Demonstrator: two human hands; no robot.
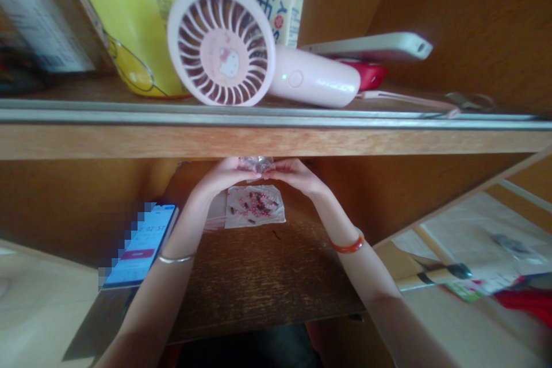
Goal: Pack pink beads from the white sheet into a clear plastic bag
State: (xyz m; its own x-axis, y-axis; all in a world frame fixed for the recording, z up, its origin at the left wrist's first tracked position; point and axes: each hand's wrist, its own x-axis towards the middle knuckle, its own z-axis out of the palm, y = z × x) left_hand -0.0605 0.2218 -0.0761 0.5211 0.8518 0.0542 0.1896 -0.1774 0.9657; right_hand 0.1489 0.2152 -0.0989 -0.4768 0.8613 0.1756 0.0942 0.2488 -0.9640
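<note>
Left hand: the left hand (218, 177) is reaching in from the lower left, its fingers (241, 164) pressing together on a small clear bag (257, 164).
Right hand: the right hand (294, 176) is meeting it from the lower right, pinching the same bag's other side, an orange bangle (347, 245) circling its wrist.
Beads: a flat clear bag of pink and dark beads (255, 207) is lying on the desk (259, 282) just below the fingertips, its longer side running across the view, about equally near both hands.
Around: a phone (140, 244) is lying left of the left forearm, while a pink fan (221, 41) is standing on the shelf (267, 141) above.
</note>
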